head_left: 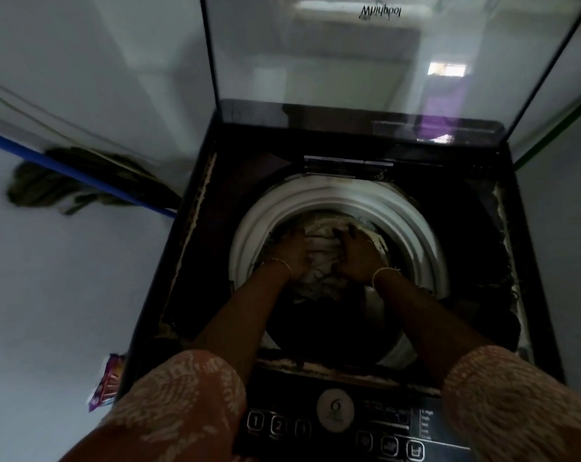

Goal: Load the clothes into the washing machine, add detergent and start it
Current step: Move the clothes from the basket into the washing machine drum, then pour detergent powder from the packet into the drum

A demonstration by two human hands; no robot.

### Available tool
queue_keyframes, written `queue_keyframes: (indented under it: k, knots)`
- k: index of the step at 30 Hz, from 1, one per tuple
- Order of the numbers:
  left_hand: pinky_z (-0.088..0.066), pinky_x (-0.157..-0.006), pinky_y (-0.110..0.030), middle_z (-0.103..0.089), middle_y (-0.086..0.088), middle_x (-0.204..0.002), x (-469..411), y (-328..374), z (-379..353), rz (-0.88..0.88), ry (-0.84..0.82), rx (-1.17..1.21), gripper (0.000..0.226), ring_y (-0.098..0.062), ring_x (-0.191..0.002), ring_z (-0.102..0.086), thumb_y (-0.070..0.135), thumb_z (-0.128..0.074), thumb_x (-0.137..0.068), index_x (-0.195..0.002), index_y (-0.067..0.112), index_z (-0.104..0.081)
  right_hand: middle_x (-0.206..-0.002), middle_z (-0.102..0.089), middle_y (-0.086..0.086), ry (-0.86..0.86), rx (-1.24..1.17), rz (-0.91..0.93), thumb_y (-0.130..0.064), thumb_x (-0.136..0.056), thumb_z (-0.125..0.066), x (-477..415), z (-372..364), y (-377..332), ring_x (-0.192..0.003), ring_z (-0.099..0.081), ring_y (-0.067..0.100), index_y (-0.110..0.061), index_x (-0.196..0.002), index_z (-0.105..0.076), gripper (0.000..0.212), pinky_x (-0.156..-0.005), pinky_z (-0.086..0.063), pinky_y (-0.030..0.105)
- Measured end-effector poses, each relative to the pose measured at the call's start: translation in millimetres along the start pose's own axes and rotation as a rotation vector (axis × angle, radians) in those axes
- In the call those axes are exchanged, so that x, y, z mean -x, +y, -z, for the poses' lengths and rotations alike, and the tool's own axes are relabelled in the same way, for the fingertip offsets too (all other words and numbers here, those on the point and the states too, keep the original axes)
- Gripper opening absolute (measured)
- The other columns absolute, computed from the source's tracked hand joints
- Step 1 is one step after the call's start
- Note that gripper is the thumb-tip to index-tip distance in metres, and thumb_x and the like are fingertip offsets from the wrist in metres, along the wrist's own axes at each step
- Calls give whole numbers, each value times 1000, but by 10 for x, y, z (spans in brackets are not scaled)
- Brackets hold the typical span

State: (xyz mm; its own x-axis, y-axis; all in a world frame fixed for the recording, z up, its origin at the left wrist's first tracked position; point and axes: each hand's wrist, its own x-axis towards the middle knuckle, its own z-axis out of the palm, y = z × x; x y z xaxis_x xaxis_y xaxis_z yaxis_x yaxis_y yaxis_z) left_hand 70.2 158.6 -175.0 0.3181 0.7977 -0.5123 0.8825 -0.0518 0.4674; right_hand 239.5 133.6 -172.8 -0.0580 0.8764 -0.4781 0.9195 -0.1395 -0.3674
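A black top-loading washing machine (196, 228) stands below me with its glass lid (365, 61) raised upright. Inside its white drum ring (315, 198) lies a heap of pale clothes (319, 268). Both my arms reach down into the drum. My left hand (292, 253) presses on the left side of the clothes with fingers curled into the fabric. My right hand (359, 253) grips the clothes on the right side. Each wrist wears a thin bangle. The control panel (335, 425) with round buttons sits at the near edge between my patterned sleeves.
A colourful packet (107, 383) lies on the floor at the machine's near left corner. A blue pole (66, 166) and a dark green cloth (72, 185) lie against the wall at the left. Pale walls close in on both sides.
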Motion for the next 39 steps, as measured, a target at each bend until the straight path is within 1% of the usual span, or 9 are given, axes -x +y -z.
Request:
queue_keyframes:
  k: [6,9,12,16,20,23,28,34,39]
  knots:
    - [-29,-112,-30,-40,-15,-147,615,54,325,-104,269,137,82,-28,-134,-40,45,-57,-80,-147,6,-29,-154,-23,18,148,-126,131,-25,-82,-67,301,207,-368,-143,-22,32,-14,-148,-26,78,-113,-22,35]
    - [-34,-109,-35,-46,-21,-139,871,-20,539,-110,451,114,75,-34,-130,-43,36,-56,-78,-143,4,-35,-155,-22,16,193,-148,216,-23,-84,-67,367,362,-630,-143,-22,30,-13,-147,-29,74,-113,-21,31]
    - [-35,-107,-40,-50,-22,-134,1106,-198,769,-56,578,62,59,-36,-125,-45,20,-60,-85,-138,3,-42,-147,-37,18,262,-171,314,-19,-82,-68,391,516,-993,-138,-33,32,-8,-142,-39,67,-107,-25,29]
    - [-39,-102,-44,-53,-18,-130,1454,-466,980,80,741,48,53,-37,-123,-44,25,-59,-85,-135,10,-47,-138,-48,17,326,-249,402,-16,-78,-66,470,578,-1504,-129,-44,32,-8,-136,-46,62,-108,-32,34]
    - [-40,-97,-43,-55,-12,-129,1879,-835,1083,200,860,116,48,-35,-121,-45,27,-59,-84,-130,15,-51,-131,-53,19,340,-259,508,-22,-75,-63,704,414,-2071,-125,-48,31,-4,-132,-50,61,-106,-32,27]
    - [-40,-98,-39,-56,-13,-129,2231,-1191,1107,208,891,179,49,-35,-120,-47,24,-61,-83,-130,14,-52,-128,-56,20,332,-254,563,-15,-77,-66,886,251,-2517,-121,-53,31,-1,-128,-53,55,-97,-31,15]
    - [-38,-102,-37,-53,-13,-132,2894,-1855,1097,243,904,229,51,-34,-121,-46,20,-60,-85,-134,12,-48,-142,-45,12,223,-222,593,-16,-85,-63,1172,-103,-3317,-131,-43,28,-9,-139,-42,59,-106,-33,28]
    - [-36,-101,-33,-55,-10,-130,3584,-2633,940,289,932,315,53,-31,-124,-45,26,-59,-85,-135,15,-47,-142,-46,11,128,-261,580,-16,-86,-62,1453,-749,-4038,-130,-44,27,-12,-141,-38,60,-98,-36,25]
    - [-38,-100,-31,-60,-12,-126,3965,-3238,593,363,936,385,50,-29,-120,-52,17,-65,-85,-132,10,-51,-149,-37,8,0,-320,495,-16,-88,-60,1487,-1393,-4369,-135,-40,26,-11,-145,-31,64,-107,-33,27]
